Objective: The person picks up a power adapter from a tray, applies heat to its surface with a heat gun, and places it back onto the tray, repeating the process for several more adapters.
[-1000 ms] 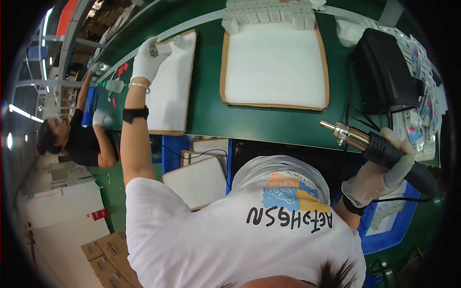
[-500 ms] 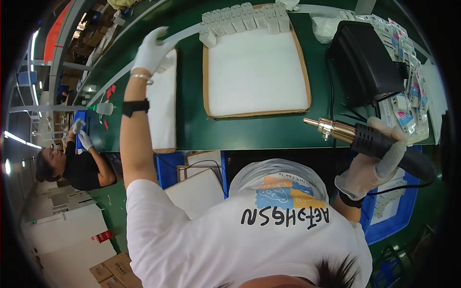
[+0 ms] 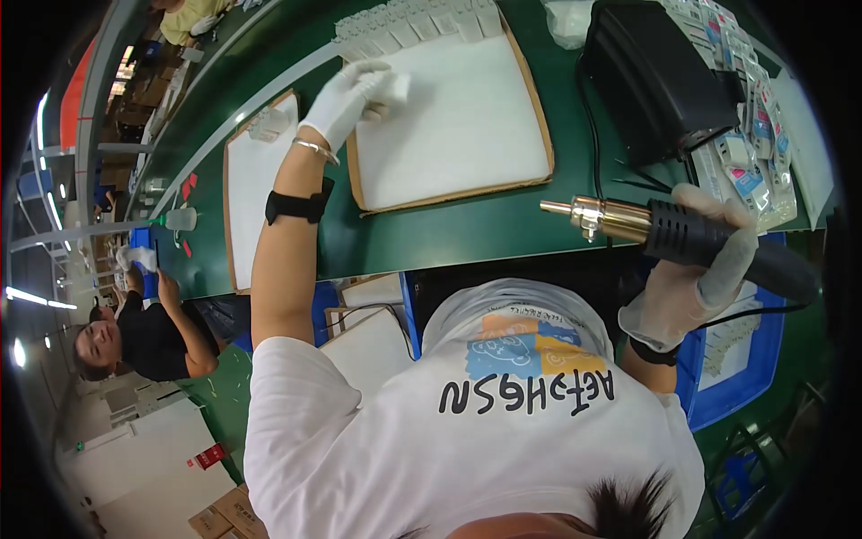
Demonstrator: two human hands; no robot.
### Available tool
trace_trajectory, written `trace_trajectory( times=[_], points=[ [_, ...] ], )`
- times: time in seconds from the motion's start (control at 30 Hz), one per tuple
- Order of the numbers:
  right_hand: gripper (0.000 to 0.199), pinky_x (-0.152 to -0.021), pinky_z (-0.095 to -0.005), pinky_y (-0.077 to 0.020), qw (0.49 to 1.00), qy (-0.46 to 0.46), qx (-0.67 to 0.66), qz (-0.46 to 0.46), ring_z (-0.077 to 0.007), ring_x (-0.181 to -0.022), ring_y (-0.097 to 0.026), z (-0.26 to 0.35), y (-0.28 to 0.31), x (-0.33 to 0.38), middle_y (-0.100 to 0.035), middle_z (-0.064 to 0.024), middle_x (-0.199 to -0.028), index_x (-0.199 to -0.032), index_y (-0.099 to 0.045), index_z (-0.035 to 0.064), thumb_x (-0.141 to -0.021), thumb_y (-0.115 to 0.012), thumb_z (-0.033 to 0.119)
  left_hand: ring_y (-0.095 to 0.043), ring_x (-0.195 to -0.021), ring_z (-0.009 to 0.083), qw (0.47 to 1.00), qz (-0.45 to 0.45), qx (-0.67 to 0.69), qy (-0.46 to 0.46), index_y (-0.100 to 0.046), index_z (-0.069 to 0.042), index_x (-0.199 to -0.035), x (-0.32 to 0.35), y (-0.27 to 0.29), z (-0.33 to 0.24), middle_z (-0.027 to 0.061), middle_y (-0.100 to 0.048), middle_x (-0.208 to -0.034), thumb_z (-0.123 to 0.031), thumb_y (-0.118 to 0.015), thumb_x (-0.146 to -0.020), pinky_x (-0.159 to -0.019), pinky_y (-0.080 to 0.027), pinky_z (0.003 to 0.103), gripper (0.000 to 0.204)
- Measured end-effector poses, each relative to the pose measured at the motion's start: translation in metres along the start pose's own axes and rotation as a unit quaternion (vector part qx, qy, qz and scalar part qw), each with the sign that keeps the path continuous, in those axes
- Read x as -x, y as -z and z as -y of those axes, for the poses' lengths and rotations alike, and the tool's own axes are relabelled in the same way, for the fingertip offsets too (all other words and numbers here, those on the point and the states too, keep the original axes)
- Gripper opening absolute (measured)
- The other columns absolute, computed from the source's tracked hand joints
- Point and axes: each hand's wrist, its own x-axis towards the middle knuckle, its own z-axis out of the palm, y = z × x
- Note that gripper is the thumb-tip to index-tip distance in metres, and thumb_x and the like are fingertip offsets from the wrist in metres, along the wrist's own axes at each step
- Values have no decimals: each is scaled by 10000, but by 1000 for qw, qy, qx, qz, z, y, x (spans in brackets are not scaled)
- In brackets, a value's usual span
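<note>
My left hand (image 3: 348, 103), in a white glove, is over the left part of a white-topped cardboard tray (image 3: 449, 153). Its fingers are closed on a small white plastic block (image 3: 395, 88), partly hidden by the glove. Similar white blocks (image 3: 417, 22) stand in a row along the tray's far edge. In a thin white glove, my right hand (image 3: 696, 278) grips the black handle of a hot-air gun (image 3: 660, 229). Its metal nozzle points left, above the table's near edge.
A second white-topped tray (image 3: 256, 198) on the left bears a few clear-white pieces (image 3: 268, 124). To the right stand a black box-shaped device (image 3: 655, 90) with a cable and several packaged items (image 3: 754, 135). A blue bin (image 3: 741, 395) sits below. Another person (image 3: 148, 337) works at far left.
My left hand has moved right, from the left tray to the large tray, with a white block now visible in its fingers. The right hand keeps its hold on the hot-air gun. The view has shifted slightly.
</note>
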Motion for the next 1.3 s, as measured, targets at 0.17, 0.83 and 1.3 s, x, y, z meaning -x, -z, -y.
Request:
trace_trajectory(
  times=[0.17, 0.83, 1.3],
  points=[
    [400, -766, -317, -493, 998, -50, -21, 12, -186, -762, -612, 7, -6, -3, -650, -169, -871, -1071, -549, 58, -936, -439, 418, -605, -862, 343, 941, 13, -268, -208, -571, -46, -1146, 36, -13, -10, 158, -637, -1003, -286, -671, -789, -780, -495, 349, 441],
    [415, -780, -317, -504, 992, -16, 64, 104, -204, -811, -629, 9, -1, -13, -644, -186, -906, -1113, -525, 66, -950, -395, 425, -531, -1027, 170, 958, 25, 272, -83, -473, -21, -1167, 155, -78, -31, 69, -541, -1132, -26, -770, -679, -898, -456, 322, 571],
    [421, -776, -319, -505, 976, -147, 61, 152, -208, -801, -625, 20, 0, -15, -636, -187, -913, -1141, -499, 63, -943, -406, 422, -537, -1027, 173, 961, 9, 265, -83, -467, -17, -1175, 178, -105, -31, 79, -542, -1141, 24, -745, -682, -916, -445, 317, 567]
  ],
)
